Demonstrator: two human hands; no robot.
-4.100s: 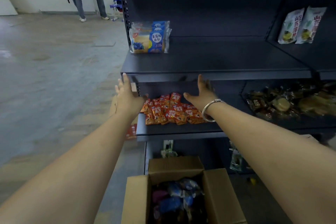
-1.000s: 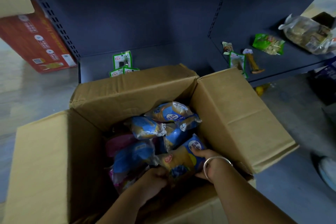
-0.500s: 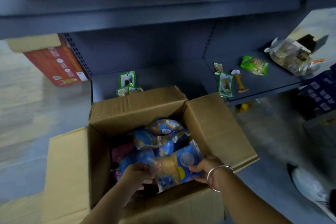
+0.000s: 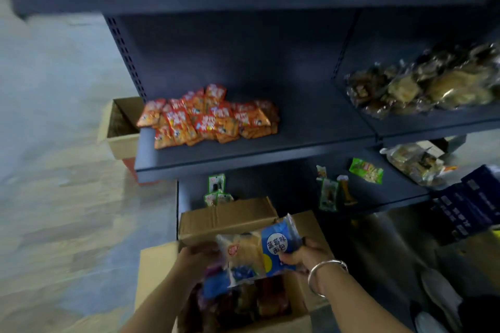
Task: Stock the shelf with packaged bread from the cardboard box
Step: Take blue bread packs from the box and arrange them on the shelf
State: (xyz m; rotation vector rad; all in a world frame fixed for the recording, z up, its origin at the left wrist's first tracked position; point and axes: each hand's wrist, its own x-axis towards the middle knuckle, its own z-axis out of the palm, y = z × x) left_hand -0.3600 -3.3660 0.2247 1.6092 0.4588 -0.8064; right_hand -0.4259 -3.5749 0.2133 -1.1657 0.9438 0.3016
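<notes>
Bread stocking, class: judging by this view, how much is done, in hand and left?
Done: no bread shows on the shelf. In hand: both hands, left and right, hold one bread pack above the box. Left: shelve it; more packs remain inside.

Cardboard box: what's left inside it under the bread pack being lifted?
Inside the cardboard box, under the bread pack held by both hands, lie more packets, dark and blurred. The lifted pack and forearms cover the rest, so no count.

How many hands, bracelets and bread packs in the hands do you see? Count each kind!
Hands: 2, the left hand and the right hand
Bracelets: 1, the bracelet on the right wrist
Held bread packs: 1, the bread pack
Total: 4
</notes>
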